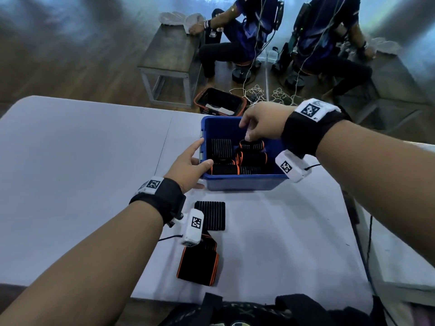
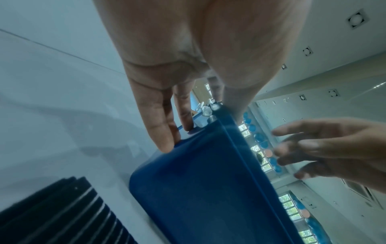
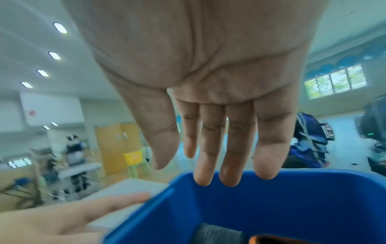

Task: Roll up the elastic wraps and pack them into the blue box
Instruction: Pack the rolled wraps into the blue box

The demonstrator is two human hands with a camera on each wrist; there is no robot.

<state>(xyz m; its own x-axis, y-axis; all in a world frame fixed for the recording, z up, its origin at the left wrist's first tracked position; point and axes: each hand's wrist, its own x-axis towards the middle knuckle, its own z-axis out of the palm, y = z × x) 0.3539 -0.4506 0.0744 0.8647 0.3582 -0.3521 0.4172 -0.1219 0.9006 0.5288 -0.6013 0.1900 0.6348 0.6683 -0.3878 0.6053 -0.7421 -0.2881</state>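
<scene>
Left hand grip clasps blue box rim; right hand spread, hiding rolled wraps.

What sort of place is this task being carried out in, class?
Probably a large hall or classroom used for recording sessions: ceiling lights, a yellow plastic chair, and two seated people wired with cables beside a bench.

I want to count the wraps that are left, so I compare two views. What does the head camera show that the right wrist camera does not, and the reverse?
Only the head view shows the two unrolled wraps on the table: a black striped wrap and, nearer the person, an orange-edged wrap. It also shows several rolled wraps in the box.

Only the right wrist view shows the palm of the right hand, fingers straight and holding nothing.

Both show the blue box and the left hand at its side.
</scene>
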